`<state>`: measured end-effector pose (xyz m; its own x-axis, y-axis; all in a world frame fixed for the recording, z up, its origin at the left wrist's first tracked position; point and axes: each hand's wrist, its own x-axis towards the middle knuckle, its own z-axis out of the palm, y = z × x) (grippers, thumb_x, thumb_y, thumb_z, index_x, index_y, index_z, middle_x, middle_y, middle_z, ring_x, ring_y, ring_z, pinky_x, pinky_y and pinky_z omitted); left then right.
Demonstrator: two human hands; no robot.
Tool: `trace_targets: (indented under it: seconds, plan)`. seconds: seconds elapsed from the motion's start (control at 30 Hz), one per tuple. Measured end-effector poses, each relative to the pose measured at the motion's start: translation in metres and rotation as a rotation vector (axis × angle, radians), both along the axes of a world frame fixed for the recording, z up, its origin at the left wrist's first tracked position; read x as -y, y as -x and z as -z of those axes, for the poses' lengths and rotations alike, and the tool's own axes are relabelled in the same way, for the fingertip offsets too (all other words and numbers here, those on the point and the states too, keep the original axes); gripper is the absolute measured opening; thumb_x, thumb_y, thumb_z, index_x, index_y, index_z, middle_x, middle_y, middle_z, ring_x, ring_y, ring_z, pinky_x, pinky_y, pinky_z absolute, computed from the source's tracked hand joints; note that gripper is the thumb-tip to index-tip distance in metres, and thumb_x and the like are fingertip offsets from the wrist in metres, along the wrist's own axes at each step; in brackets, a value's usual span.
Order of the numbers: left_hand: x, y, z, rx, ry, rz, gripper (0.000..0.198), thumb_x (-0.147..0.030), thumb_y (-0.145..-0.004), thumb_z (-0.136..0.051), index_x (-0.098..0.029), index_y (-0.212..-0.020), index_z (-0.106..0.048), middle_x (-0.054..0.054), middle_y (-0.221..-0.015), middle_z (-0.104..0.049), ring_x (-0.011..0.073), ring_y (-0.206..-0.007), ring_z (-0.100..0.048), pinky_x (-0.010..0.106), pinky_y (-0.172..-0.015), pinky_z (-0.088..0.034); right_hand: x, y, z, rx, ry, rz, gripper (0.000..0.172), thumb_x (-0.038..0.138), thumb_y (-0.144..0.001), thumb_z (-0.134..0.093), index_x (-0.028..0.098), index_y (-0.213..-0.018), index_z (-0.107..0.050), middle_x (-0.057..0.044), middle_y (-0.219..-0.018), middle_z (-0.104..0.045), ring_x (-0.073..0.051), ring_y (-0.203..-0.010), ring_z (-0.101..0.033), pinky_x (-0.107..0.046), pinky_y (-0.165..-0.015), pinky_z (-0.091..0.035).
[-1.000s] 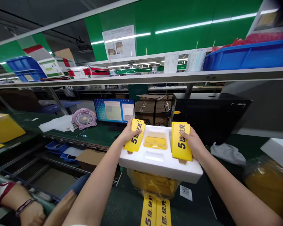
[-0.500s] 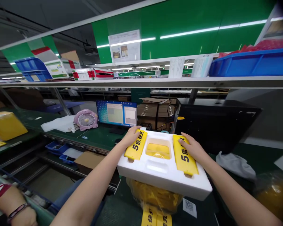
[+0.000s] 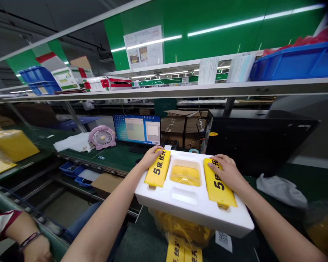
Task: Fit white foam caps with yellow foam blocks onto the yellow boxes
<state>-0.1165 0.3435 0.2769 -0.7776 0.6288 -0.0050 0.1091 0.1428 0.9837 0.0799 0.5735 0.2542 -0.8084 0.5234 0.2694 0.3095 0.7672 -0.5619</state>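
A white foam packing tray [image 3: 177, 206] is held level in front of me, gripped at both far corners. My left hand [image 3: 153, 158] closes on the left far corner, its thumb against a yellow printed piece [image 3: 157, 171]. On the opposite side, my right hand [image 3: 227, 172] is wrapped over the far edge, with the thumb lying on a second yellow printed piece [image 3: 220, 187]. Through the tray's middle opening shows something yellow under clear plastic. Below the tray is a yellow plastic-bagged bundle [image 3: 184, 229], partly hidden, with yellow printed strips [image 3: 180, 251] in front.
Behind the tray stand a monitor [image 3: 138, 129], a pink fan [image 3: 102, 137] and a large black case [image 3: 262, 142]. A white cloth [image 3: 281, 191] lies right. Overhead runs a shelf [image 3: 180, 92] with blue bins. Another person's hand [image 3: 36, 249] rests at lower left.
My view has shifted slightly, so the surroundings sit a little differently. My right hand and its side of the tray appear slightly farther right; both hands keep their hold.
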Motion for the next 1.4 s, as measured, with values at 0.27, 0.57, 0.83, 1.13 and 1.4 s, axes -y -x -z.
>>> trace_targets:
  seconds: [0.27, 0.57, 0.83, 1.13, 1.4]
  plan:
    - [-0.002, 0.006, 0.006, -0.222, 0.112, -0.023, 0.023, -0.029, -0.075, -0.045, -0.016, -0.087, -0.060, 0.004, -0.081, -0.059, 0.0154, -0.070, -0.056, 0.027, -0.065, -0.044, 0.004, -0.004, -0.003, -0.011, 0.039, -0.027, 0.038, 0.049, -0.078, -0.040, 0.027, -0.104, -0.057, -0.002, -0.113, -0.054, -0.025, -0.110, -0.041, -0.045, -0.095, -0.031]
    - [0.002, -0.003, -0.002, -0.530, 0.423, -0.081, 0.037, -0.054, -0.075, -0.045, -0.021, -0.087, -0.056, 0.003, -0.090, -0.058, 0.0203, -0.084, -0.055, 0.031, -0.073, -0.043, -0.003, 0.001, 0.010, -0.073, -0.057, -0.019, 0.038, 0.039, -0.085, -0.035, 0.022, -0.108, -0.061, -0.004, -0.115, -0.054, -0.024, -0.111, -0.040, -0.044, -0.098, -0.031]
    - [0.007, -0.031, -0.028, -1.198, 0.642, -0.108, 0.029, -0.021, -0.086, -0.035, -0.020, -0.098, -0.061, 0.004, -0.107, -0.062, 0.0184, -0.106, -0.050, 0.042, -0.102, -0.022, 0.004, -0.009, -0.010, -0.119, -0.303, -0.115, 0.039, 0.032, -0.085, -0.038, 0.012, -0.113, -0.057, -0.009, -0.125, -0.051, -0.023, -0.120, -0.039, -0.043, -0.103, -0.030]
    - [0.022, -0.043, -0.006, -1.097, 0.874, 0.153, 0.044, -0.022, -0.088, -0.025, -0.008, -0.123, -0.047, 0.012, -0.129, -0.047, 0.0219, -0.123, -0.039, 0.045, -0.105, -0.024, 0.010, -0.017, -0.011, 0.246, -0.361, -0.276, 0.046, 0.031, -0.086, -0.030, 0.008, -0.119, -0.053, -0.011, -0.127, -0.047, -0.023, -0.120, -0.042, -0.043, -0.105, -0.029]
    - [0.058, -0.020, 0.019, -0.259, 0.123, -0.044, 0.043, -0.036, -0.079, -0.045, -0.017, -0.117, -0.055, 0.009, -0.124, -0.052, 0.0234, -0.116, -0.047, 0.038, -0.099, -0.038, -0.001, -0.043, 0.023, -0.261, 0.385, -0.127, 0.049, 0.050, -0.079, -0.040, 0.020, -0.114, -0.057, -0.004, -0.129, -0.047, -0.024, -0.121, -0.040, -0.045, -0.104, -0.029]
